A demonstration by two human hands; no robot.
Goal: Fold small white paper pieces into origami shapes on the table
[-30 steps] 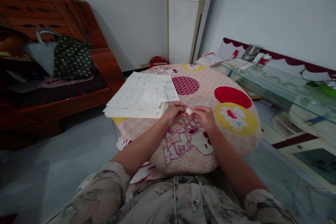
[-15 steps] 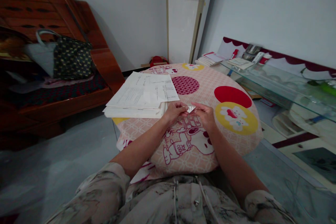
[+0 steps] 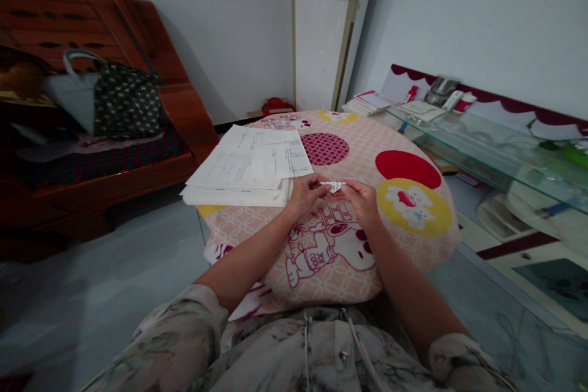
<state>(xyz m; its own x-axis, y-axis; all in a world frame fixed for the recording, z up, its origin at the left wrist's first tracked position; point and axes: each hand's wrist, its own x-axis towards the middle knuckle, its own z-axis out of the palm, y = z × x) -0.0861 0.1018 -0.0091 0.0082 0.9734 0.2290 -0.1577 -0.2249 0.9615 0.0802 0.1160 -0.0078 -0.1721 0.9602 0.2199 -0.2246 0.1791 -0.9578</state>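
Observation:
Between my two hands is a small folded piece of printed white paper, pointed at its lower edge. My left hand pinches its left end, and my right hand pinches the right end. Both hands are over the near half of a table with a pink patterned cloth. Just left of my left hand lies a stack of printed paper sheets. My fingers cover part of the folded paper.
A wooden bench with a dark patterned bag on it stands at the left. To the right is a glass shelf bearing several small items. Behind the table stands a tall white cabinet-like unit.
The folded paper has turned between my fingers and now lies more level, its point facing down. My right hand has shifted slightly. The paper stack has stayed put.

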